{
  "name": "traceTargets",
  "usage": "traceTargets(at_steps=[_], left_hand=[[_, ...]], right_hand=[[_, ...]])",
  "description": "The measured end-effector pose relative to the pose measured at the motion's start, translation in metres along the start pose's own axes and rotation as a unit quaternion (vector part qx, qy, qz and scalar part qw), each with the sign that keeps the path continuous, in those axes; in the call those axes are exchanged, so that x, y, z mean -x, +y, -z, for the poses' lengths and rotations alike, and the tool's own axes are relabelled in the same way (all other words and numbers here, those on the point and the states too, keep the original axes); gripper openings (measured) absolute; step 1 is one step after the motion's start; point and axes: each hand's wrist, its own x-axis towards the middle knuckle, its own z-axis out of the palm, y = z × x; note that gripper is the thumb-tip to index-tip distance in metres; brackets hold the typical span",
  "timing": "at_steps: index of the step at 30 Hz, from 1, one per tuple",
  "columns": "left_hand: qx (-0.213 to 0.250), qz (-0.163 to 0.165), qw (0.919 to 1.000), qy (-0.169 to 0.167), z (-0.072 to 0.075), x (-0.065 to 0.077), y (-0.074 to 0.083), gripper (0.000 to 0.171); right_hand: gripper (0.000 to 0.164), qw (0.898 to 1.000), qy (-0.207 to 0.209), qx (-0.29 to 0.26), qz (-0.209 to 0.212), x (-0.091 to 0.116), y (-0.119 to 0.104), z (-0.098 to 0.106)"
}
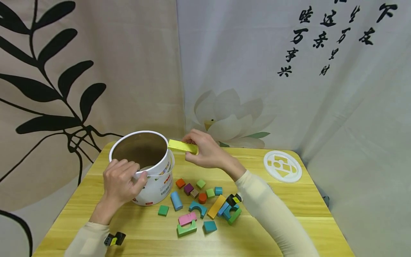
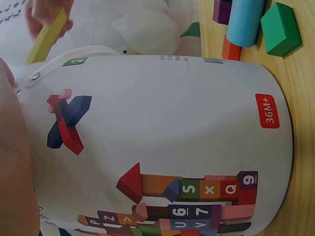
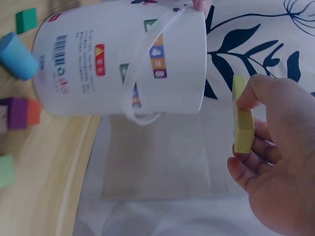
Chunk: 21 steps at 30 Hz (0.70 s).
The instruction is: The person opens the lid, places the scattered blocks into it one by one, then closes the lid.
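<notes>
A white bucket with printed block pictures and a white handle stands on the left of the table. My left hand grips its near rim, thumb outside. Beside the bucket's right rim, at about rim height, my right hand pinches a long yellow block between thumb and fingers. In the right wrist view the yellow block is apart from the bucket's mouth. The bucket's floor is mostly hidden in the head view.
Several coloured wooden blocks lie loose right of the bucket, among them a blue cylinder, a green block, a pink block and an orange block. A white disc with cut-out shapes lies at the table's back right. Printed curtains hang behind.
</notes>
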Motion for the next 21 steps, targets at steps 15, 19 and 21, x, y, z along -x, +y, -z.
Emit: traceTargets(at_steps=[15, 19, 21], left_hand=[[-0.001, -0.002, 1.0000, -0.004, 0.002, -0.001, 0.000, 0.041], [-0.003, -0.003, 1.0000, -0.006, 0.001, -0.001, 0.000, 0.041], [-0.002, -0.003, 1.0000, -0.006, 0.000, -0.002, 0.000, 0.040]], right_hand=[[0.039, 0.997, -0.061, 0.054, -0.002, -0.071, -0.032, -0.030], [0.037, 0.993, -0.074, 0.088, -0.005, -0.082, -0.038, -0.041], [0.037, 0.991, -0.087, 0.105, -0.009, -0.086, -0.041, -0.047]])
